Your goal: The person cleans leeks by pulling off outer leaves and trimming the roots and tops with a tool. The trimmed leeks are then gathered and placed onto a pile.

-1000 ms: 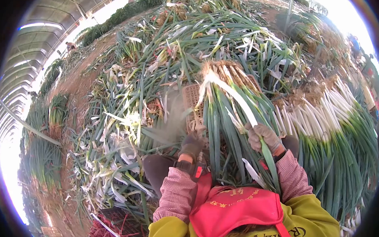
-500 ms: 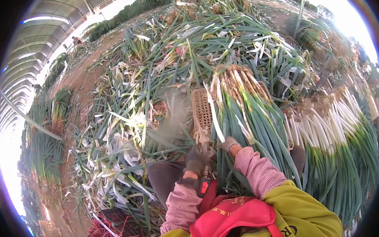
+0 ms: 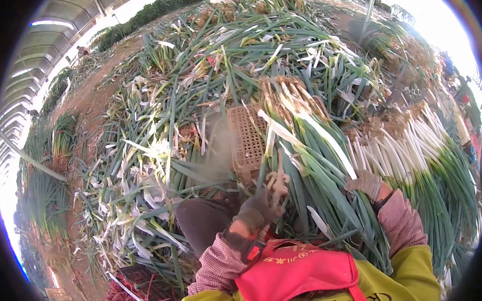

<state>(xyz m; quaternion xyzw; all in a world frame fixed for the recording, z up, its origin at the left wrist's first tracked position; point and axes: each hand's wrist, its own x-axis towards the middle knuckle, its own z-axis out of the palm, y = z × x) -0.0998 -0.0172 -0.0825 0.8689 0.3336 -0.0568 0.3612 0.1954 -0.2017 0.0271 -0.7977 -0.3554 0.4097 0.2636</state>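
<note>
My gloved left hand is closed around a tan, knobbly tool that looks like an air blow gun, its tip pointing up and away. My right hand, also gloved, is closed at the lower end of a green onion's white stalk. That stalk slants across a loose pile of large green onions, whose brown, dirty roots point away from me. Exactly how the right fingers wrap the stalk is partly hidden.
A tan plastic crate lies beside the pile. On the right stands a row of white-stalked green onions. Stripped leaves cover the ground at left. Red ties lie near my left elbow. Dusty haze hangs by the crate.
My right hand has moved right across the pile, with a white stalk now stretching up from it. The left hand stays around the tool, slightly lower. The view has shifted a little.
</note>
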